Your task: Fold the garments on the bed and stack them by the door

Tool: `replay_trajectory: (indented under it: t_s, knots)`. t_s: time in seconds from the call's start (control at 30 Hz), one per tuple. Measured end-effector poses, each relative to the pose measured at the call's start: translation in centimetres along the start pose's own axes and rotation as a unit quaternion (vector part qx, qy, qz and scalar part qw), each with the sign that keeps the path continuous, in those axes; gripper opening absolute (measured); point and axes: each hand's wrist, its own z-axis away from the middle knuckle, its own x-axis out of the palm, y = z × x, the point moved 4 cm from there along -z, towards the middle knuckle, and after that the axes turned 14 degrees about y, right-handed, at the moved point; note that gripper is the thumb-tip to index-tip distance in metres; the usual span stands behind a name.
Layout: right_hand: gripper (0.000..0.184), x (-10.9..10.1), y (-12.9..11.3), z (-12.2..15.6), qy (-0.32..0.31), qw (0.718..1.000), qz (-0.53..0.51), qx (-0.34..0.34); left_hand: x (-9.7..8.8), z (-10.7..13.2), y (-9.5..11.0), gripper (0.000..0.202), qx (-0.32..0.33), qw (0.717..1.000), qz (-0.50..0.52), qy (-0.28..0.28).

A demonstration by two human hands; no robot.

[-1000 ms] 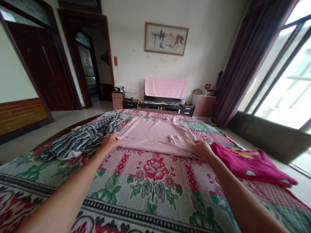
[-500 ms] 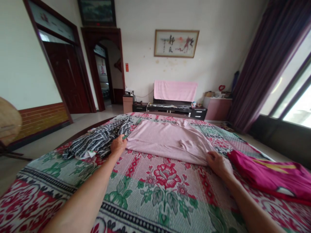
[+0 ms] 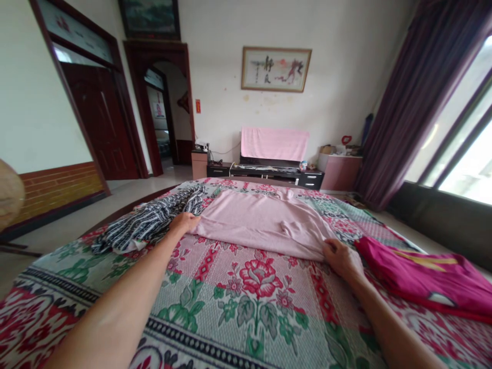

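Observation:
A light pink garment [image 3: 257,223], perhaps a shirt, lies spread on the flowered cloth, its near edge folded over and a few wrinkles on its right part. My left hand [image 3: 185,223] pinches the near left corner. At the near right corner, my right hand [image 3: 343,257] has its fingers closed on the fabric. Just left of my left hand lies a crumpled black-and-white patterned garment [image 3: 151,220]. To the right of my right hand rests a folded magenta garment [image 3: 426,277] with a yellow stripe.
The flowered cloth [image 3: 215,307] covers the round-edged surface under the garments. Beyond it stands a low black cabinet [image 3: 311,179] bearing a screen draped with a pink towel [image 3: 274,143]. A purple curtain [image 3: 415,102] hangs at the right, and doorways open at the left.
The view has shifted slightly, so the scene sits a little further left. Both hands keep hold of the pink garment's near corners, and the garment looks nearly the same.

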Motion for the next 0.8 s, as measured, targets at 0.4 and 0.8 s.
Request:
replay_trajectory:
  t_s: [0.4,0.8]
  knots:
    - [0.039,0.0,-0.1,0.2,-0.002,1.0,0.007,-0.004,-0.2,2.9,-0.5,0.033,0.149,0.97,0.089,0.171]
    - [0.037,0.2,0.3,0.1,0.03,0.999,-0.026,0.013,2.2,3.9,1.4,0.046,0.223,0.969,-0.074,0.079]
